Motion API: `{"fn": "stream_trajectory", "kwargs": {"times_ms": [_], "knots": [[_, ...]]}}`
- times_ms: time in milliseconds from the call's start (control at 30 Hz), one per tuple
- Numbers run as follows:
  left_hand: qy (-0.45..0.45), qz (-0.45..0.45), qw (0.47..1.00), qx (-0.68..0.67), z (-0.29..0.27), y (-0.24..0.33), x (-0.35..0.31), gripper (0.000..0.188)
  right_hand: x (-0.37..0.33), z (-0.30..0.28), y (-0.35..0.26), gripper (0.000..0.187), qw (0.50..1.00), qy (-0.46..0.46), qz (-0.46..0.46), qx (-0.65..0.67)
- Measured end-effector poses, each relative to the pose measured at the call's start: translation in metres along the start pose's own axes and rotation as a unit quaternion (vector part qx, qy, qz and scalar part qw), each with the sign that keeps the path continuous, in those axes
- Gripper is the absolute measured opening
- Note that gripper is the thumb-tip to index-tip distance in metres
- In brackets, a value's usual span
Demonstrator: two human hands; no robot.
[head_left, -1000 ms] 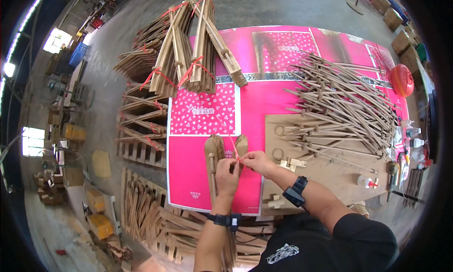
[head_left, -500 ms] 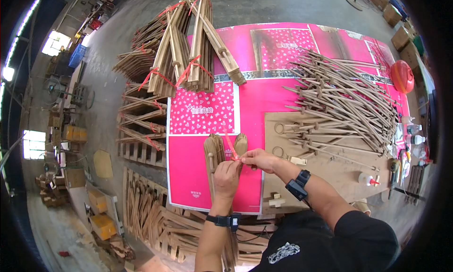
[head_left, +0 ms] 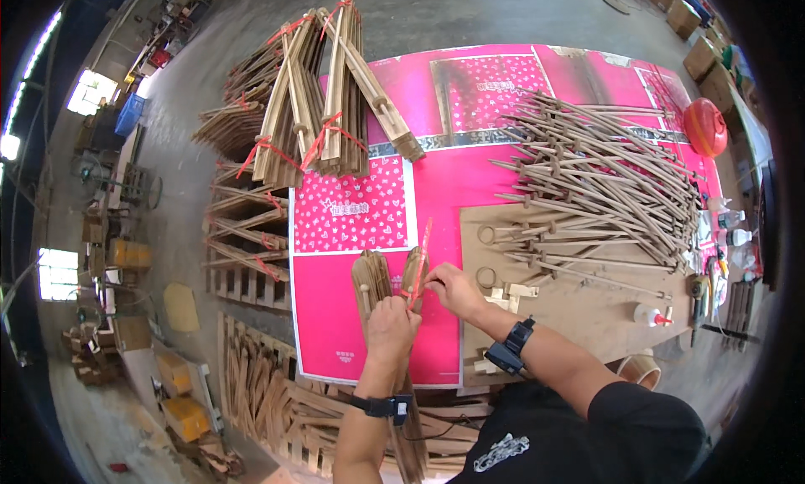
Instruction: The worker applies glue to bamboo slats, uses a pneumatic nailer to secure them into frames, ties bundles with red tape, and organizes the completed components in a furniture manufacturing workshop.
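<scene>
My left hand (head_left: pixel 392 326) is closed at the near part of the wooden slats, its fingers gripping a red plastic strap (head_left: pixel 418 276). Close to its right, my right hand (head_left: pixel 457 291) pinches at the same strap, whose free end points up and away from me. The slats spread in a V: a left bundle (head_left: pixel 369 274) with a dowel on it and a right bundle (head_left: pixel 414 270), both with rounded ends. They lie over the pink table sheet (head_left: pixel 323 316) and run beneath my left forearm. The exact grip on the strap is partly hidden by my fingers.
Tied wooden bundles (head_left: pixel 340 106) are stacked at the far left. A heap of thin wooden rods (head_left: pixel 599 182) covers the right of the table. A brown board (head_left: pixel 570 308) carries small pale blocks, rings and a white squeeze bottle (head_left: pixel 650 316). A red ball-shaped container (head_left: pixel 705 127) stands far right.
My hands have separated slightly at the strap. Its free end now leans right instead of left. The whole view has shifted a little.
</scene>
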State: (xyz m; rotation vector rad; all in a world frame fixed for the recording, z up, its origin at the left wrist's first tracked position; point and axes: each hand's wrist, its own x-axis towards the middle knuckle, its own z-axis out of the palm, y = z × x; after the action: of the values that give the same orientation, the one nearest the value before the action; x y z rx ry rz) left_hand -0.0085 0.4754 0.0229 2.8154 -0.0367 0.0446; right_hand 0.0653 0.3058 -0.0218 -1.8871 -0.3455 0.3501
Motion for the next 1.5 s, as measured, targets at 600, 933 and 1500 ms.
{"fn": "stream_trajectory", "kwargs": {"times_ms": [600, 933, 1500], "knots": [[0.014, -0.112, 0.985, -0.135, 0.000, -0.001, -0.010, 0.018, 0.002, -0.007, 0.002, 0.029, 0.989, -0.053, 0.122, -0.063], [0.019, -0.047, 0.991, -0.124, -0.022, 0.016, -0.001, 0.028, 0.002, -0.007, 0.025, 0.036, 0.985, -0.095, 0.143, -0.001], [0.123, -0.085, 0.958, -0.246, 0.014, 0.014, -0.015, 0.011, 0.000, -0.002, 0.035, 0.032, 0.988, -0.048, 0.138, 0.054]]}}
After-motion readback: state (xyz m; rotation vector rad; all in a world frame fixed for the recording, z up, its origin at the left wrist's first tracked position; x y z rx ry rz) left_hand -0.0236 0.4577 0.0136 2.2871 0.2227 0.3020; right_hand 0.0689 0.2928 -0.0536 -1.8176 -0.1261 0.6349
